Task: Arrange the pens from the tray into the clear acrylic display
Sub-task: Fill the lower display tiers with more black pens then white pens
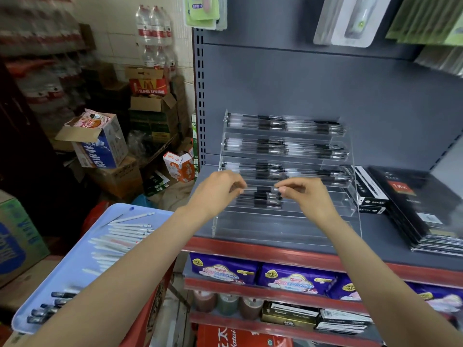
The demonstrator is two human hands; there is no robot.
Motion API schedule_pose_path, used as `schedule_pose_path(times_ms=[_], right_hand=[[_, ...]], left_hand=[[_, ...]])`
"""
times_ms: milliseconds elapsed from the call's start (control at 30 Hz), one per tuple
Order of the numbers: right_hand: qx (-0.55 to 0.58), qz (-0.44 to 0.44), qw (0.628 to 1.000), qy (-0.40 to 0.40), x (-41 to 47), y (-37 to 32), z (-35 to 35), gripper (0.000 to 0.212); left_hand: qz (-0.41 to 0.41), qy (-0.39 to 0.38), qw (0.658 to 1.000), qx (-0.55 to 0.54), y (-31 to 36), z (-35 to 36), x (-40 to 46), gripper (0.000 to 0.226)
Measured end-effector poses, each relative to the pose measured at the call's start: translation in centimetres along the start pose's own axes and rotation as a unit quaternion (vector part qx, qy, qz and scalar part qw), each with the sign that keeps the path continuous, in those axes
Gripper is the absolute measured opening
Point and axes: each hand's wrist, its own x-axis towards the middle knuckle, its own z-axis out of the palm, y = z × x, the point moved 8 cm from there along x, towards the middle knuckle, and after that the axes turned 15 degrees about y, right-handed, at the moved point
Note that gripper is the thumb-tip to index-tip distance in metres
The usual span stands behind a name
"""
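Observation:
A stepped clear acrylic display point(283, 229) stands on the grey shelf, its upper tiers filled with black-and-clear pens point(280, 123). My left hand point(218, 191) and my right hand point(303, 194) each pinch one end of a single black-and-clear pen point(261, 189), held level just above the fourth tier, where a few pens lie. At lower left, a light blue tray point(72, 261) holds several white pens point(125, 234) and several dark pens point(47, 309); my left forearm crosses over it.
Black notebooks point(431, 209) and black pen boxes point(368, 189) sit right of the display. A red-edged shelf below carries purple packets point(223, 269). Cardboard boxes point(105, 144) and water bottles are stacked at left. Packaged goods hang above.

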Motion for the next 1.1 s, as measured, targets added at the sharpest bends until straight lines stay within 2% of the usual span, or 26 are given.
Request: schedule_pose_path(times_ms=[133, 300, 533, 800, 1100], right_hand=[[-0.068, -0.023, 0.997, 0.006, 0.1, 1.1, 1.0, 0.012], [-0.144, -0.052, 0.988, -0.030, -0.1, 1.5, 1.6, 0.013], [-0.199, -0.079, 0.976, -0.048, 0.1, 1.0, 1.7, 0.014], [-0.180, -0.055, 0.981, -0.039, 0.2, 0.9, 1.4, 0.014], [-0.222, -0.099, 0.969, -0.041, -0.1, 1.0, 1.9, 0.015]], left_hand=[[0.015, -0.033, 0.995, 0.095, 0.0, 0.9, 0.3, 0.021], [0.034, -0.081, 0.988, 0.124, -0.4, 1.7, -0.5, 0.024], [0.050, -0.093, 0.985, 0.139, -0.6, 2.2, -0.4, 0.026], [0.059, -0.087, 0.984, 0.146, -0.5, 2.2, -0.4, 0.026], [0.070, -0.083, 0.980, 0.167, -0.3, 2.3, -0.3, 0.029]])
